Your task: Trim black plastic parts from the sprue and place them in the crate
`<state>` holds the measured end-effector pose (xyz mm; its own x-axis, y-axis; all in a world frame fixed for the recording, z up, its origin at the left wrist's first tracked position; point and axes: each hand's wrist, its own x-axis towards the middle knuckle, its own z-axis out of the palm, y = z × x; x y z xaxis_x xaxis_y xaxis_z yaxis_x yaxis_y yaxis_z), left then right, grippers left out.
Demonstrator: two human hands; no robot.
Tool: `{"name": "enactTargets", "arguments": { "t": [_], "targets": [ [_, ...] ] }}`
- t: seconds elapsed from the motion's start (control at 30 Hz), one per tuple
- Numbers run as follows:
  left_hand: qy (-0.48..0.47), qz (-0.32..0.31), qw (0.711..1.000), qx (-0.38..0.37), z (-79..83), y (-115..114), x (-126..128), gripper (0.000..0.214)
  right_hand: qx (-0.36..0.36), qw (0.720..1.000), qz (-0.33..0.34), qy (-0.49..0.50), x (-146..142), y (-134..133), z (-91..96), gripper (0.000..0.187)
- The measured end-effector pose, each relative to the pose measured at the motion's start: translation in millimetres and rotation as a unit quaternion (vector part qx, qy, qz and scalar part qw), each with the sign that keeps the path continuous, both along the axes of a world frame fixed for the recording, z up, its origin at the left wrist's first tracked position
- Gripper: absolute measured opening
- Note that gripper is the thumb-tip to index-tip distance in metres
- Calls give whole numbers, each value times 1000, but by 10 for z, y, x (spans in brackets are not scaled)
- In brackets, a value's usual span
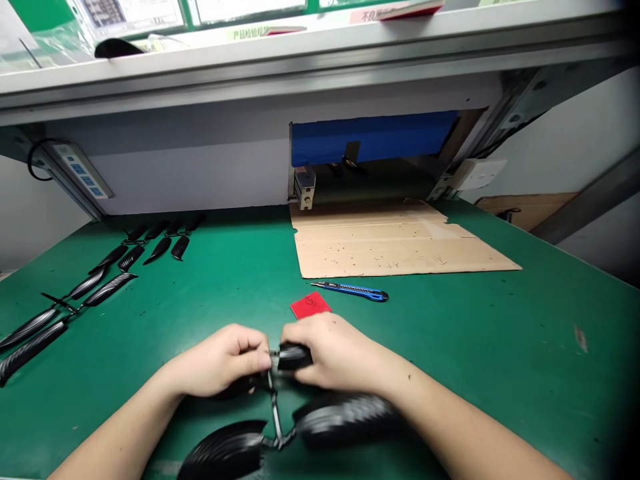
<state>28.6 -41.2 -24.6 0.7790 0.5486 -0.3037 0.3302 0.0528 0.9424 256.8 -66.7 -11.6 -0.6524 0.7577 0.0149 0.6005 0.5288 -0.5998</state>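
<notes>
Gripping the black bladed part (pixel 276 415) over the green bench (pixel 475 347): left hand (pixel 225 360), right hand (pixel 330 350), both clamped on it. Upper blades (pixel 294 357) partly covered; lower right blade (pixel 345 420) blurred; lower left blade (pixel 223 450) cropped.

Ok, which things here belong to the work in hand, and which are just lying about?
In the work:
- black bladed part, held by the left hand and right hand
- probably the similar black parts at the left

Apparently just lying about, untouched:
- blue utility knife
- red square
- cardboard sheet
</notes>
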Motion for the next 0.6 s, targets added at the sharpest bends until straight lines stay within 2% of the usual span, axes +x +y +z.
{"name": "enactTargets", "arguments": {
  "t": [0.1,0.13,0.2,0.27,0.3,0.33,0.4,0.5,0.6],
  "targets": [
    [-82,39,991,-97,-73,3,-11,45,-76,994,1,81,81,104,-48,17],
    [-107,55,987,-106,-90,6,-17,45,-90,989,-10,113,112,141,-71,17],
    [-143,162,974,-63,-106,24,-19,41,-67,975,-104,184,166,220,-116,17],
    [-161,300,940,-5,-108,51,-2,34,-7,938,-238,253,193,290,-157,21],
    [-168,343,924,13,-110,63,14,31,16,919,-283,275,194,315,-176,23],
    [-173,360,917,21,-116,70,32,31,37,908,-307,284,185,329,-194,25],
    [-174,333,926,23,-139,65,76,32,85,914,-306,251,148,327,-226,29],
    [-171,283,943,33,-183,7,143,33,161,952,-234,112,72,270,-246,44],
    [-224,278,933,-32,-203,-70,201,30,188,963,-191,14,21,211,-208,47]
  ]
}}
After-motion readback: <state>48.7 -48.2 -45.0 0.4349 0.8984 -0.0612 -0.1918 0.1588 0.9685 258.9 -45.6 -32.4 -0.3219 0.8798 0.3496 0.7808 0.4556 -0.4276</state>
